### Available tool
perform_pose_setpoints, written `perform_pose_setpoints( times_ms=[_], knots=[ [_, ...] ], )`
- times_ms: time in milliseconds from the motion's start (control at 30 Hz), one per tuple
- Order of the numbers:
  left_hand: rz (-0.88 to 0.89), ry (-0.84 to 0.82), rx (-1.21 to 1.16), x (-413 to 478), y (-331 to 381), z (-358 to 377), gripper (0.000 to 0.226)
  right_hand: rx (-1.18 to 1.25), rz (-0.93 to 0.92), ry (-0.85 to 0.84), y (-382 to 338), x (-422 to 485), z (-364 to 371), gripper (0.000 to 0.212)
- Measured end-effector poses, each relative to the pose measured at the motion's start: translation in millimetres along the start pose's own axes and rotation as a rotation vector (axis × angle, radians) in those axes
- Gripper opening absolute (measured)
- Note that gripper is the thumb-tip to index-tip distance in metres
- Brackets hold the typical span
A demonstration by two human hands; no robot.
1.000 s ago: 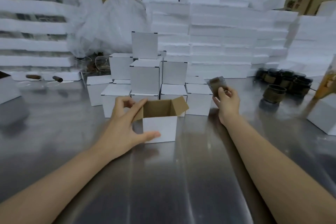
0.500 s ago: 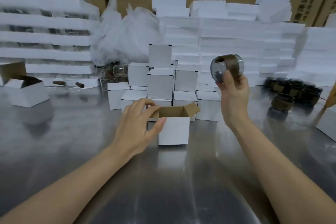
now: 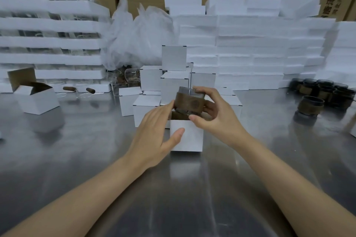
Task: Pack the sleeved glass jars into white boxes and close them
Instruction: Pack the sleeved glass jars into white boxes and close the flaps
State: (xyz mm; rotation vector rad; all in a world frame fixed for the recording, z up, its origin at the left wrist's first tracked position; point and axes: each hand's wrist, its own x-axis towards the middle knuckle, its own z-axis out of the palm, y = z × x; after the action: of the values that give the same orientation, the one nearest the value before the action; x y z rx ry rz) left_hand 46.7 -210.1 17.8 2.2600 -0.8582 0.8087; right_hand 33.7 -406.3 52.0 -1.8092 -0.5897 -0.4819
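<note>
Your right hand (image 3: pixel 217 115) is pinching sleeved jar (image 3: pixel 189 103) just above open white box (image 3: pixel 186 134) on steel table (image 3: pixel 77 150); box interior seemingly empty. Your left hand (image 3: pixel 156 134), fingers spread, is bracing box side.

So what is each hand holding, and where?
Right hand grips the brown-sleeved glass jar by rim and side. Left hand steadies the open white cardboard box.

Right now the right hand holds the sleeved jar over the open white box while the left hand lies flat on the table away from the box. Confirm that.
Not quite. In the head view the left hand is not on the table: it steadies the open white box, thumb on its front face. The rest stands: the right hand holds the sleeved jar over that box.
</note>
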Motion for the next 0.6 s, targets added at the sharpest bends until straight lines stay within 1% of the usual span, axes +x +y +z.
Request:
perform_pose_setpoints(
  times_ms=[100,200,300,500,600],
  knots=[
    [-0.034,-0.016,-0.009,-0.9,-4.9,0.6,0.066,-0.074,0.002,-0.021,4.5,-1.1,-1.2,0.064],
    [-0.065,-0.026,-0.002,-2.0,-6.5,1.3,0.069,-0.034,0.027,-0.020,4.6,-1.1,-2.2,0.068],
    [-0.070,-0.008,-0.003,-1.8,-6.2,0.9,0.069,0.012,0.046,0.006,4.8,-0.9,-3.5,0.064],
    [-0.035,0.022,-0.065,-2.3,-1.8,1.9,0.069,-0.062,0.103,-0.008,5.5,2.0,-1.4,0.054],
    [-0.044,0.024,-0.114,-3.6,-2.4,2.9,0.071,-0.013,0.122,0.018,4.0,4.8,-2.1,0.051]
  ],
)
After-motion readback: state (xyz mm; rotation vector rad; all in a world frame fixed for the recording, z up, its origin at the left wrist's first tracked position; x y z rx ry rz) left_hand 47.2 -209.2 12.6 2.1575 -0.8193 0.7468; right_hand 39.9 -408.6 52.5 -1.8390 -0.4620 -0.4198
